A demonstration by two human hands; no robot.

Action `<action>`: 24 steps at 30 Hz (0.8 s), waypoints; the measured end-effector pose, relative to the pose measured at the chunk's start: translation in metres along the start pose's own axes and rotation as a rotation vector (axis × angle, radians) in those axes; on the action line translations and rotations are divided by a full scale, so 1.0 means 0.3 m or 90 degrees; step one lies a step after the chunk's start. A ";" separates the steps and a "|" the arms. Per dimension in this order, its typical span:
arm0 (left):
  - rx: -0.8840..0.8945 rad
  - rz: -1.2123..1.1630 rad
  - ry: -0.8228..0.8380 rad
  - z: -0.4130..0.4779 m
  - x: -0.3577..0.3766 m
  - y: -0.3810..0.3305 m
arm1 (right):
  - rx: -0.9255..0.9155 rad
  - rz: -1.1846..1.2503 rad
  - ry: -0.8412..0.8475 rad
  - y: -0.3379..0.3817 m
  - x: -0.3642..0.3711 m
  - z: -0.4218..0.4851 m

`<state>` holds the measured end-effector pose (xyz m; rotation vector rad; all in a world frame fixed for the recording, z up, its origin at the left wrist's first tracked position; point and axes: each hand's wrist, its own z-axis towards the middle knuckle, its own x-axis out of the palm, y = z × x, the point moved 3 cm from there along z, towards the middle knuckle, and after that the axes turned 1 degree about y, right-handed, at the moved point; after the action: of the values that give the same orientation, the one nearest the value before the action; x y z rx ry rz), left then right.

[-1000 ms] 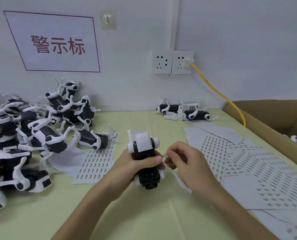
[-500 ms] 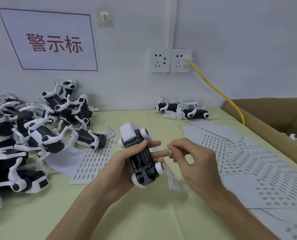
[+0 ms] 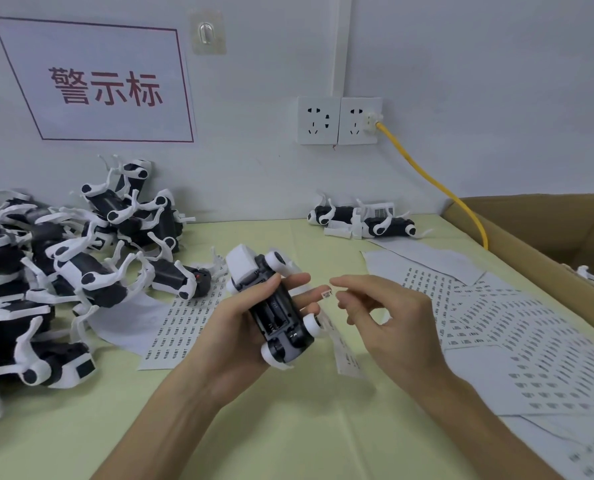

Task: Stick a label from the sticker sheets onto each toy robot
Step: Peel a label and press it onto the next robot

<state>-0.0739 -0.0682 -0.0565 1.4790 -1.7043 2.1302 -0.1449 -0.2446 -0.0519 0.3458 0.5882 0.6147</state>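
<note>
My left hand (image 3: pixel 233 327) grips a black and white toy robot (image 3: pixel 275 306) belly up, its white head pointing away from me. Just right of it, my right hand (image 3: pixel 389 320) pinches a tiny label (image 3: pixel 326 292) at the tips of thumb and forefinger, close to the left hand's outstretched fingers. A narrow strip of sticker backing (image 3: pixel 346 353) lies on the table under the hands. Sticker sheets (image 3: pixel 503 327) cover the table to the right, and another sheet (image 3: pixel 181 320) lies to the left.
A pile of toy robots (image 3: pixel 63 265) fills the left side of the green table (image 3: pixel 288 427). Two more robots (image 3: pixel 361 220) lie by the back wall. An open cardboard box (image 3: pixel 538 244) stands at the right, with a yellow cable (image 3: pixel 437 188) running from the wall socket.
My left hand has turned the robot from upright to belly up and tilted it left. My right hand has pulled a label free of the strip and holds it beside the robot.
</note>
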 end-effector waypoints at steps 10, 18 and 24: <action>0.104 0.187 -0.050 -0.005 0.023 -0.001 | 0.613 0.653 0.116 0.001 0.070 -0.016; 0.114 0.225 -0.055 -0.005 0.027 0.007 | 0.627 0.669 0.108 0.001 0.065 -0.015; 0.114 0.231 -0.036 -0.006 0.031 0.007 | 0.642 0.676 0.110 0.004 0.066 -0.017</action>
<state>-0.0813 -0.0721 -0.0518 1.3655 -1.9798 2.4985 -0.1353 -0.2305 -0.0634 1.6273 0.8429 1.3443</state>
